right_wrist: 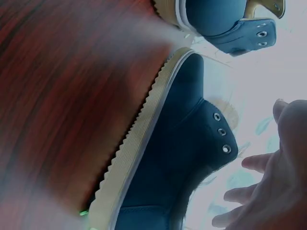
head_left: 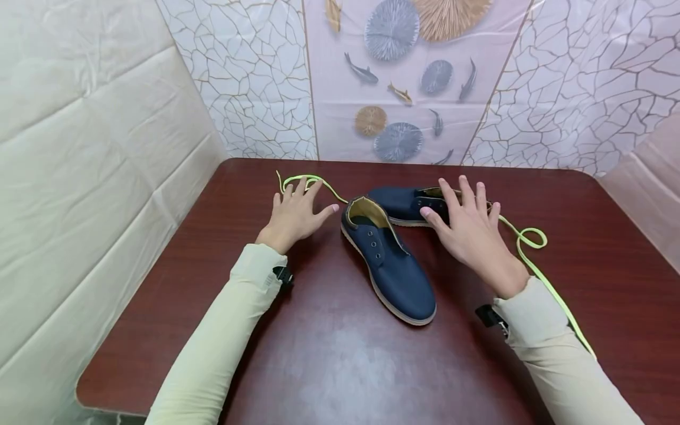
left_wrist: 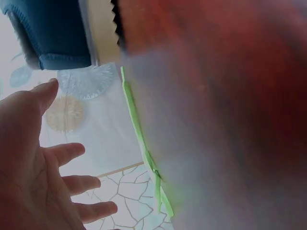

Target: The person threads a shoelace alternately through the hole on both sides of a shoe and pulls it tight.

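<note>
Two navy blue shoes without laces in their eyelets sit on the table. The front shoe (head_left: 398, 274) lies between the hands, toe toward the lower right and heel at the back. Behind it, the other shoe (right_wrist: 168, 143) lies sideways, its opening to the right and partly hidden by the right hand in the head view. My left hand (head_left: 294, 218) is spread left of the front shoe's heel, holding nothing. With fingers spread, my right hand (head_left: 473, 233) hovers by the back shoe, also holding nothing. A green shoelace (left_wrist: 136, 124) lies behind the left hand.
A second green shoelace (head_left: 552, 286) trails along the right side, passing behind the right forearm. The dark red wooden table (head_left: 319, 366) ends at a patterned wall covering (head_left: 255, 82) at the back. A pale cloth-covered side (head_left: 106, 147) stands at the left.
</note>
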The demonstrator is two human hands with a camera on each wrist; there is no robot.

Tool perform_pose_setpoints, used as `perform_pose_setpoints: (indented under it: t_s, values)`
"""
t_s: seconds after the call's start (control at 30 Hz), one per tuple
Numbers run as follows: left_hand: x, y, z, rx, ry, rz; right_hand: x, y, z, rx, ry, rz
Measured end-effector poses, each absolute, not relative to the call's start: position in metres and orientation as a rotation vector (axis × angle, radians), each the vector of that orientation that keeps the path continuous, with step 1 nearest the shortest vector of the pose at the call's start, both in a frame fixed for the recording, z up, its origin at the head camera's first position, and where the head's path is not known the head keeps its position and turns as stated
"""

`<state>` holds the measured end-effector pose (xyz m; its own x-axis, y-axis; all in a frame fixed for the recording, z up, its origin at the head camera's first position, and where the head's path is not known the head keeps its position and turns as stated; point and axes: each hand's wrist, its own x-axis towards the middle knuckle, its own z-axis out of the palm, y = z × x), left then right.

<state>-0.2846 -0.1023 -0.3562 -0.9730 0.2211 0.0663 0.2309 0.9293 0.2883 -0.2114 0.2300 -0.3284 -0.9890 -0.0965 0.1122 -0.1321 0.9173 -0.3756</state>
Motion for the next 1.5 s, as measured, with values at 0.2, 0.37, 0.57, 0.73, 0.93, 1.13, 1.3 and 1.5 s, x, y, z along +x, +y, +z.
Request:
perform_pose_setpoints:
  t_s: [0.2,0.37,0.57,0.73,0.93,1.13,1.3,1.5]
  values:
    - [-0.292,-0.101,-0.354,-0.406,-3.071,-0.507,-0.211,0.217,-0.322,0.263,-2.89,0.659]
    - [-0.297,-0.095,-0.364,-0.466,-3.102,-0.497,-0.211,0.203,-0.323,0.357,-2.801,0.712]
    - [-0.306,-0.09,-0.376,-0.542,-3.145,-0.468,-0.212,0.194,-0.323,0.367,-2.868,0.661]
    - [-0.321,-0.09,-0.371,-0.586,-3.16,-0.401,-0.217,0.188,-0.318,0.375,-2.879,0.598]
    - [-0.33,-0.086,-0.365,-0.711,-3.161,-0.488,-0.218,0.181,-0.32,0.445,-2.679,0.599]
    - [-0.331,-0.081,-0.368,-0.921,-3.193,-0.575,-0.221,0.17,-0.313,0.5,-2.755,0.687]
    - [-0.328,-0.08,-0.37,-0.971,-3.173,-0.526,-0.225,0.166,-0.306,0.557,-3.04,0.735]
    - [-0.327,-0.081,-0.37,-0.951,-3.118,-0.54,-0.221,0.176,-0.3,0.621,-3.287,0.64]
